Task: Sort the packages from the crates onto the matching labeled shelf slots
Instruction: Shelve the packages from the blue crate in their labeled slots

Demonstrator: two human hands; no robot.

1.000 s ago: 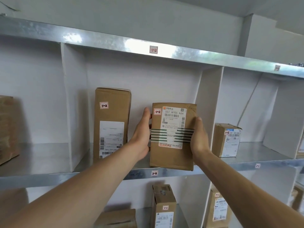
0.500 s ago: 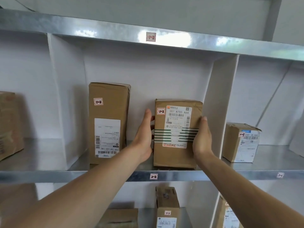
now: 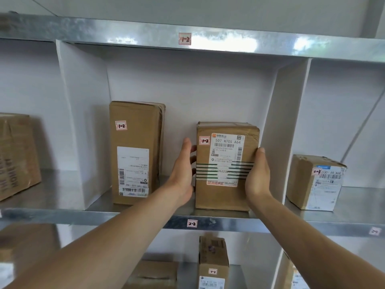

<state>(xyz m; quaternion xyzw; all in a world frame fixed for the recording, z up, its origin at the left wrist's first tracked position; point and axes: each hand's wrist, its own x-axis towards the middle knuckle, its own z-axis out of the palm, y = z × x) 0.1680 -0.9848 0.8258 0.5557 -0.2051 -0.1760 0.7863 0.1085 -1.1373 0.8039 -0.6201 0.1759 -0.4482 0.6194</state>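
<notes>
Shelf: metal ledges and white dividers span the frame, cutting it into bays so parcels can be sorted by code.
Tall box: left of centre, upright on the ledge, sticker 1-2, label facing out for checking.
Package: centre, upright, base seemingly on the ledge, near the right divider and apart from the tall box; its sticker 1-2 matches the bay.
Left hand: flat against the package's left side, fingers straight, steadying it.
Right hand: cups the package's right edge, thumb over the front corner, probably squaring it.
Slot tag: top centre, reads 1-2.
</notes>
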